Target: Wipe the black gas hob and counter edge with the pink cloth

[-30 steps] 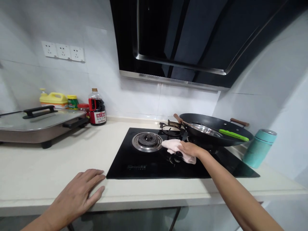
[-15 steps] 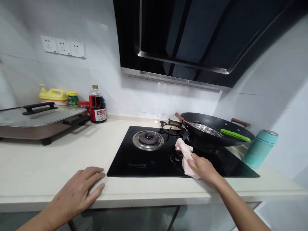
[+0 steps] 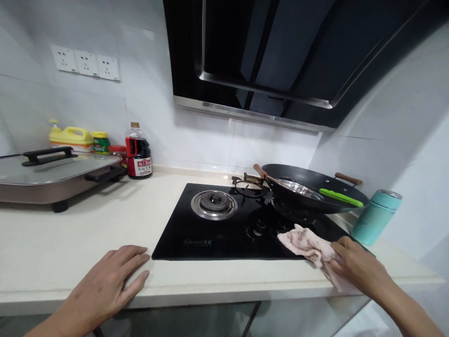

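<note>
Over the cooktop, pink cloth extends left from right hand.

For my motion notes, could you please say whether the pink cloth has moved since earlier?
Yes: the pink cloth moved right across the cooktop, now partly past its front edge.

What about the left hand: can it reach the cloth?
Probably yes, by stretching: nothing stands along the front edge of the stove between the left hand and the cloth, though the right hand grips it.

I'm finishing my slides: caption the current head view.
Right hand holds a crumpled pale-pink cloth over the front edge of a glossy black cooktop.
</note>
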